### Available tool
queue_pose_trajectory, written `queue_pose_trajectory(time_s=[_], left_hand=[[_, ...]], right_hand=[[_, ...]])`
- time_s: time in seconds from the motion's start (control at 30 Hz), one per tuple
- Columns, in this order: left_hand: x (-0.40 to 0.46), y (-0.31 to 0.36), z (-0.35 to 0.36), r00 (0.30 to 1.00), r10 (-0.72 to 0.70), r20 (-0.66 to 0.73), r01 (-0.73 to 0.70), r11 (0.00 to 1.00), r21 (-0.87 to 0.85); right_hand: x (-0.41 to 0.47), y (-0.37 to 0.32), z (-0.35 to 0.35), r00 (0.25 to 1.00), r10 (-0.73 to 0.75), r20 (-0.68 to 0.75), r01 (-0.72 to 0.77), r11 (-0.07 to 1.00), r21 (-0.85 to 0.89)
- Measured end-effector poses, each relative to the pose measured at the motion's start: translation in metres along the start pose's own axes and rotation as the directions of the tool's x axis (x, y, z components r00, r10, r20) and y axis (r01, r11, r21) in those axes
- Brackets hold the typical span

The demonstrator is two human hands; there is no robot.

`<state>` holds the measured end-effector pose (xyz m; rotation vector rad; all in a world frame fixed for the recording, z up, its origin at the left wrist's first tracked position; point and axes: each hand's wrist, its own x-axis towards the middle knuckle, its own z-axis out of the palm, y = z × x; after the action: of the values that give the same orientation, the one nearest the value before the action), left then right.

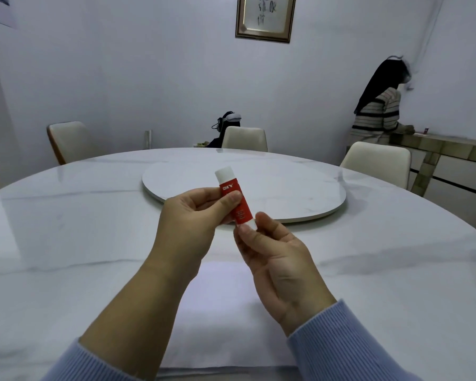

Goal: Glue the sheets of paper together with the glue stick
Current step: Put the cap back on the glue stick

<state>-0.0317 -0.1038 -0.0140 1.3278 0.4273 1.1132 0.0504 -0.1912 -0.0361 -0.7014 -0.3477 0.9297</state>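
The glue stick [235, 198] label reads "DIY".

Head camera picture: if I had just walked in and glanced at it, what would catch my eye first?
Most likely the red glue stick with its white cap on, held up in the middle of the view by both the left hand and the right hand. Below the hands, white sheets of paper lie on the near edge of the round marble table. A round turntable sits at the table's centre, just behind the glue stick.

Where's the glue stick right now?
The glue stick is held up mid-frame, left hand on its body, right hand pinching its base, above the paper on the table.
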Motion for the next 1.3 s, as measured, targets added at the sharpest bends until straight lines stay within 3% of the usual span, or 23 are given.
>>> queue_pose_trajectory(time_s=[0.17,0.33,0.47,0.63,0.8,0.97,1.13,1.3], left_hand=[[-0.0003,0.0019,-0.0029,1.000,0.000,0.001,0.000,0.999,-0.034],[-0.0021,0.0009,-0.0010,1.000,0.017,0.020,-0.017,1.000,-0.015],[-0.0023,-0.0007,-0.0008,1.000,0.016,0.010,-0.016,1.000,0.005],[-0.0020,-0.0017,-0.0020,1.000,0.010,0.026,-0.010,1.000,-0.008],[-0.0033,-0.0023,0.0003,1.000,0.000,0.030,0.000,1.000,0.001],[-0.0014,-0.0024,-0.0038,1.000,0.003,0.031,-0.003,1.000,-0.011],[-0.0011,-0.0022,-0.0035,0.999,-0.005,0.033,0.005,1.000,-0.008],[-0.0005,-0.0016,-0.0056,1.000,-0.010,0.027,0.011,0.999,-0.038]], right_hand=[[-0.0017,-0.0048,-0.0009,0.966,0.253,0.053,-0.253,0.967,0.006],[0.0023,0.0009,-0.0008,0.997,0.059,0.049,-0.060,0.998,0.022],[0.0000,-0.0028,0.0005,0.967,0.246,0.072,-0.247,0.969,0.010],[0.0040,0.0034,-0.0030,0.996,0.080,0.037,-0.081,0.997,0.012],[0.0018,-0.0020,-0.0027,0.967,0.255,0.021,-0.255,0.967,-0.004],[0.0035,0.0009,-0.0046,0.993,0.103,0.052,-0.104,0.995,0.015],[0.0015,-0.0022,-0.0032,0.969,0.248,0.021,-0.248,0.969,0.018],[0.0016,-0.0002,-0.0033,0.992,0.116,0.046,-0.116,0.993,0.008]])
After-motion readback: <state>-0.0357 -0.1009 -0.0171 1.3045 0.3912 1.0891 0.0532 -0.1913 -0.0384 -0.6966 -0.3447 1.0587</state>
